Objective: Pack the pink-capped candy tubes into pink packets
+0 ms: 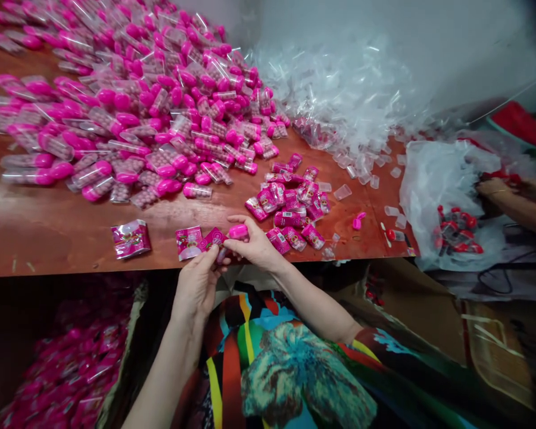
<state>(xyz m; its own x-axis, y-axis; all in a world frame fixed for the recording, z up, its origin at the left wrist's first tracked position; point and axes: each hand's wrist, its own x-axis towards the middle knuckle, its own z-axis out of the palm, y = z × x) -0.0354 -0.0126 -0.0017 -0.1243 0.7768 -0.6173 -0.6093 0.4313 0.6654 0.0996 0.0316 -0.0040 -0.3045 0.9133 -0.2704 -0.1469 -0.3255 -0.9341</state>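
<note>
Well, right hand (259, 245): thumb and fingers pinch a pink-capped tube (238, 231) near the front edge of the brown table (71, 232).
Left hand (200, 277): fingertips grip a printed pink wrapper (212, 237), close beside that tube from where I stand.
Pink packets (290, 217): piled just right of the hands.
Tube heap (161, 119): farther back, leftward.

Tubes (147, 113) left on table (62, 223), packets (291, 198) right, cups (364, 165) behind packets
</note>
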